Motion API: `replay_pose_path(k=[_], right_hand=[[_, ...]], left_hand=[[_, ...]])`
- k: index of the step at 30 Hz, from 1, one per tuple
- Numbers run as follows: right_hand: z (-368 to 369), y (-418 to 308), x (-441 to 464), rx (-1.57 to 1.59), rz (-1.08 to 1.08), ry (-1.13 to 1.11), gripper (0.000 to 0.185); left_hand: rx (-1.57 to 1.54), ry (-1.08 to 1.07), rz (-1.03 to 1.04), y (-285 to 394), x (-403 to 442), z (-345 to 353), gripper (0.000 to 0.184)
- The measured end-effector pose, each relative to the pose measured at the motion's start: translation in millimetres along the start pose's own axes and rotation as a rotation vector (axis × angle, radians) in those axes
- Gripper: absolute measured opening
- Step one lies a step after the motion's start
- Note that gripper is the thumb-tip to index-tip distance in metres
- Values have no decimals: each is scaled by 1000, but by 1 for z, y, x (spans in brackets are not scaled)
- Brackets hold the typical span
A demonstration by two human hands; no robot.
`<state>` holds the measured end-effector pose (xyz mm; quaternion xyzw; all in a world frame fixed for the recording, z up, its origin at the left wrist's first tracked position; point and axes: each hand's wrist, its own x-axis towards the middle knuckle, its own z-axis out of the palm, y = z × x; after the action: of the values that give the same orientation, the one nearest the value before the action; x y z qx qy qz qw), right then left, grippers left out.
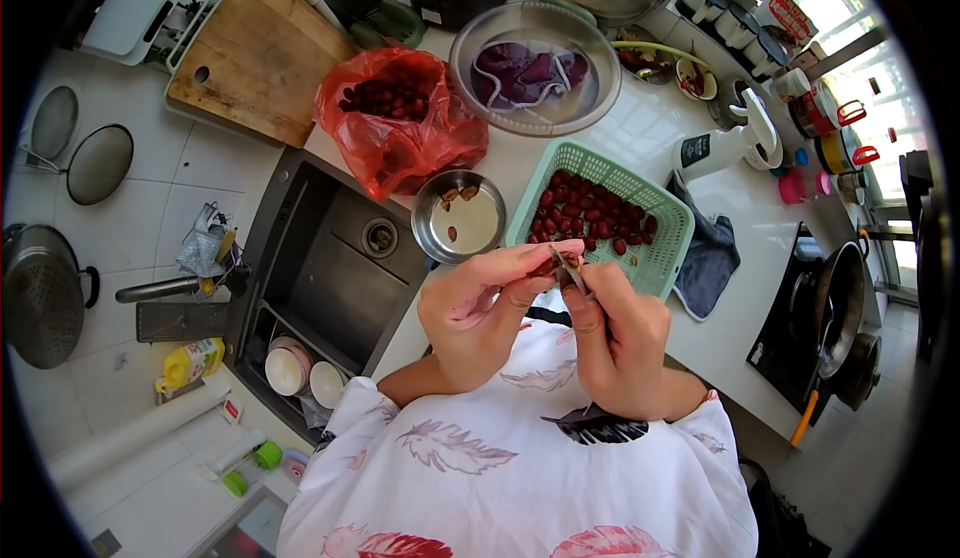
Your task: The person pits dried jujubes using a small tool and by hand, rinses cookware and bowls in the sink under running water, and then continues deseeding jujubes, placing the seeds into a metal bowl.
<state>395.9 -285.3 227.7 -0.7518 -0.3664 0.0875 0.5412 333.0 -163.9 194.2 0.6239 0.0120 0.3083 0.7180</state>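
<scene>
My left hand (480,303) is closed, its fingertips pinching a red date (546,269). Against that date, my right hand (622,330) grips a small metal blade (568,270), which looks like a knife; its handle is hidden in the fingers. Just beyond both hands stands a green plastic basket (678,220) holding many red dates (590,213). To the left of it is a steel bowl (425,220) with a few brownish date pieces (468,194) on its bottom and side.
A red plastic bag (345,123) of dates lies behind the bowl. Beside it stands a clear basin (468,93) with purple cloth-like pieces. The sink (330,228) is at left, holding bowls (286,368). A spray bottle (712,150), grey cloth (708,268) and wok (840,308) are at right.
</scene>
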Motion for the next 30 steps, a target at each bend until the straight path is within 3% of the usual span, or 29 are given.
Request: replay_pose_path(k=[5,13,19,23,25,30], right_hand=[[-2,1,0,-8,-8,-58,6],[-10,2,5,-20,45,-118,5],[-12,5,4,8,4,-175,6],[-12,2,4,-10,43,-177,5],[-10,2,3,-22,49,-146,6],[-14,4,4,-41,51,-207,9]], left_hand=[[-77,3,-79,6,2,-1,16],[155,-34,-210,17,3,-5,21],[-59,-40,-302,16,6,-7,22],[-56,-39,-314,14,5,-7,23],[96,-59,-337,13,1,-9,24],[23,-72,-386,18,6,-8,22]])
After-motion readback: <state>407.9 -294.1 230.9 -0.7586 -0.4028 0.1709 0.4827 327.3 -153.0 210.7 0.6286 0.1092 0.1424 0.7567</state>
